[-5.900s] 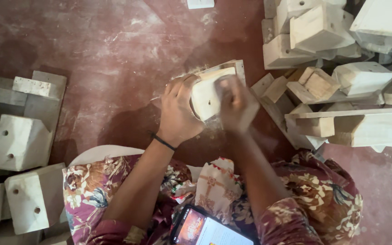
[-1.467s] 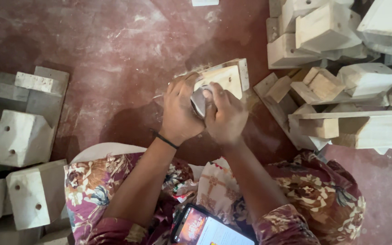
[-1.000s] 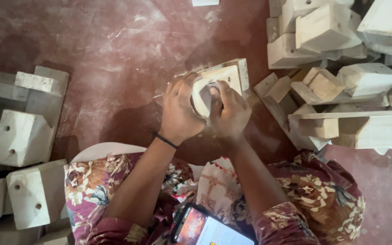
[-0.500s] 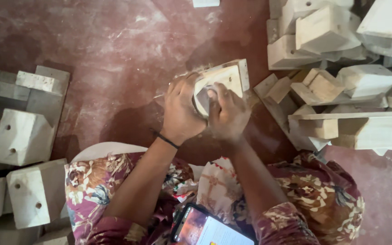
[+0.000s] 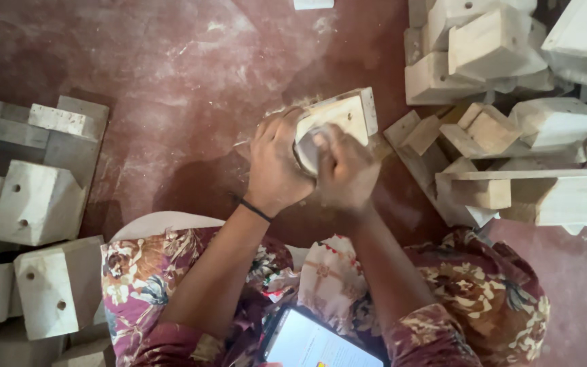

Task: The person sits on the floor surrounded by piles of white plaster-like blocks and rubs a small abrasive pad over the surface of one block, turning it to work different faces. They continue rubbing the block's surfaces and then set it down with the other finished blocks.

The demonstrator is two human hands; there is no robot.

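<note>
Left hand (image 5: 276, 166) clamped around near end of wooden block (image 5: 338, 117) on red floor (image 5: 171, 81), right hand (image 5: 343, 170) closed on pale sanding pad (image 5: 307, 146), pressed against block's rounded face. Mid-sanding by the look of it; next likely needs firm steadying grip, even strokes, maybe turning block. Finished-looking blocks stacked left (image 5: 35, 204), rough pile right (image 5: 511, 136).

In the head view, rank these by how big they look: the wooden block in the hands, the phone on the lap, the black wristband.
1. Wooden block, held by left hand and right hand.
2. Phone, though the frame edge cuts it off, so its full size is unsure.
3. Black wristband, a thin strip.
</note>
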